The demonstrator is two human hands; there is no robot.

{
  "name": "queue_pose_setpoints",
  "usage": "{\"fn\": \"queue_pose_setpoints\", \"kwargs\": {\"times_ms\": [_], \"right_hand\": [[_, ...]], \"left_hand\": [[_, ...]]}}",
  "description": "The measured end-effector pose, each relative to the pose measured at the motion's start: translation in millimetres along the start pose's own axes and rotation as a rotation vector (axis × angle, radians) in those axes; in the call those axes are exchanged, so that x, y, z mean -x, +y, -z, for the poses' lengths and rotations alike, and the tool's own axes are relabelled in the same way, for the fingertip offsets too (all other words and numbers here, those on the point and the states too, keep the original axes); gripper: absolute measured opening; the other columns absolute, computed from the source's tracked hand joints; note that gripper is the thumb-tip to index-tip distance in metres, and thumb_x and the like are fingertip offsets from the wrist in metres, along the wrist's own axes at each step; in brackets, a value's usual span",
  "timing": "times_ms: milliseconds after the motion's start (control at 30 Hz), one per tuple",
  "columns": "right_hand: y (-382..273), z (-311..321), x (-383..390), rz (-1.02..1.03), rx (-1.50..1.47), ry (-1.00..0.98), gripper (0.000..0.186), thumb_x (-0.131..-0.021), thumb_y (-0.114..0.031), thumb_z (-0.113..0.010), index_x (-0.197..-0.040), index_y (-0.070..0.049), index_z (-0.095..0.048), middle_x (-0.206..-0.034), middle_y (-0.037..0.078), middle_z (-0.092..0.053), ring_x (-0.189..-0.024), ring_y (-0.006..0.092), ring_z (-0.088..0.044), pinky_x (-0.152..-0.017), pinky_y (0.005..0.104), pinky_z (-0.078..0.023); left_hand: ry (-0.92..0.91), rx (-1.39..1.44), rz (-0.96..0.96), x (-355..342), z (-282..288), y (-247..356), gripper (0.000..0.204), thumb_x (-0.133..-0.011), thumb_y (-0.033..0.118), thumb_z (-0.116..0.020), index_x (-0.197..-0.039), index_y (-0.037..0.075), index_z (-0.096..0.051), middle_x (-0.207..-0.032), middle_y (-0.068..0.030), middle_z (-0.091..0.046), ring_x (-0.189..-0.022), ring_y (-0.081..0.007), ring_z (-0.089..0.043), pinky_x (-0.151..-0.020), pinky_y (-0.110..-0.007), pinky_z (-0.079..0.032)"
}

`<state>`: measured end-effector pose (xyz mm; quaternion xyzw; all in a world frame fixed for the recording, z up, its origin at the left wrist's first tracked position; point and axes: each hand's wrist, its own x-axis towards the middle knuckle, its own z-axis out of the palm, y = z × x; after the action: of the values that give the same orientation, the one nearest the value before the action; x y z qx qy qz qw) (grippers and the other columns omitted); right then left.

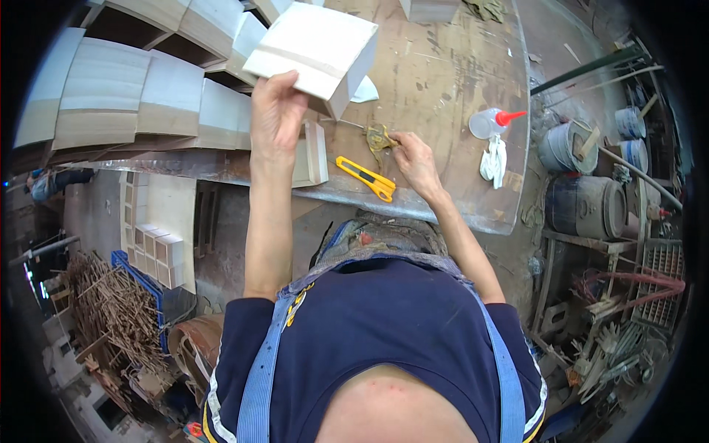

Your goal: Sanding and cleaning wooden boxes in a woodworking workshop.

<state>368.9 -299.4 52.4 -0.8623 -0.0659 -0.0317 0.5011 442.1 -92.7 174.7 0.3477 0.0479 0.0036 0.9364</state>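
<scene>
Stacked pale boxes (170, 92) crowd the left side of the worktop (443, 81), close to the left hand (279, 111). A yellow utility knife (365, 179) lies near the front edge, between the forearms, with a pale wooden piece (317, 153) just left of it. On the right stand a clear bottle (486, 124) with a red nozzle and, just nearer, a crumpled white cloth (492, 162).

The wooden box (317, 44) has a whitish top crossed by a tan band, and straight edges; it is held tilted over the far left worktop. The left hand pinches its near edge, thumb on top, the other fingers mostly hidden beneath. The right hand (415, 159), fingers drawn together, touches a small yellow-brown object (378, 138) right of the box; whether it grips, I cannot tell.
</scene>
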Motion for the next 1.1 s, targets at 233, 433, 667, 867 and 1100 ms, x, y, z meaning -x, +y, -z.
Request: {"fn": "queue_pose_setpoints", "kwargs": {"times_ms": [233, 433, 667, 867, 1100], "right_hand": [[12, -57, -89, 0.137, 0.149, -0.157, 0.043, -0.069, -0.005, -0.056, -0.110, -0.001, -0.046, -0.113, 0.019, -0.045, -0.101, 0.0346, -0.047, -0.084, 0.0383, -0.041], [-10, -107, -140, 0.258, 0.362, -0.073, 0.066, -0.067, -0.009, -0.059, -0.127, -0.018, -0.032, -0.133, 0.014, -0.027, -0.117, 0.0360, -0.033, -0.085, 0.0641, -0.028], [66, -172, -186, 0.320, -0.019, -0.387, 0.056, -0.060, -0.032, -0.065, -0.113, -0.020, -0.050, -0.120, 0.007, -0.042, -0.115, 0.0268, -0.036, -0.087, 0.0683, -0.018], [-2, -89, -179, 0.144, -0.065, -0.023, 0.018, -0.084, -0.018, -0.046, -0.090, -0.005, -0.057, -0.088, 0.010, -0.061, -0.086, 0.0168, -0.057, -0.072, 0.0303, -0.044], [23, -6, -181, 0.179, 0.050, 0.159, 0.019, -0.080, -0.004, -0.046, -0.095, -0.004, -0.058, -0.088, 0.012, -0.062, -0.079, 0.0201, -0.060, -0.070, 0.0290, -0.046]], "left_hand": [[0.103, -0.119, -0.113, 62, 10, 40, 0.057, -0.068, -0.006, -0.051, -0.122, -0.004, -0.032, -0.117, -0.0133, -0.045, -0.110, -0.0251, -0.045, -0.094, -0.039, -0.039], [0.243, -0.108, -0.080, 84, 9, 37, 0.057, -0.067, -0.006, -0.054, -0.120, -0.002, -0.037, -0.113, -0.0108, -0.048, -0.105, -0.0226, -0.048, -0.091, -0.035, -0.040], [0.216, -0.067, -0.082, 75, 8, 27, 0.051, -0.068, -0.008, -0.054, -0.117, 0.000, -0.041, -0.109, -0.0091, -0.051, -0.102, -0.0198, -0.050, -0.088, -0.034, -0.041], [0.186, 0.002, -0.053, 68, 8, 23, 0.050, -0.069, -0.008, -0.053, -0.116, 0.000, -0.041, -0.109, -0.0097, -0.051, -0.102, -0.0201, -0.050, -0.090, -0.034, -0.041], [0.111, 0.062, 0.016, 44, 4, -6, 0.052, -0.069, -0.011, -0.049, -0.118, 0.000, -0.039, -0.113, -0.0115, -0.047, -0.107, -0.0221, -0.047, -0.093, -0.036, -0.039]]}}
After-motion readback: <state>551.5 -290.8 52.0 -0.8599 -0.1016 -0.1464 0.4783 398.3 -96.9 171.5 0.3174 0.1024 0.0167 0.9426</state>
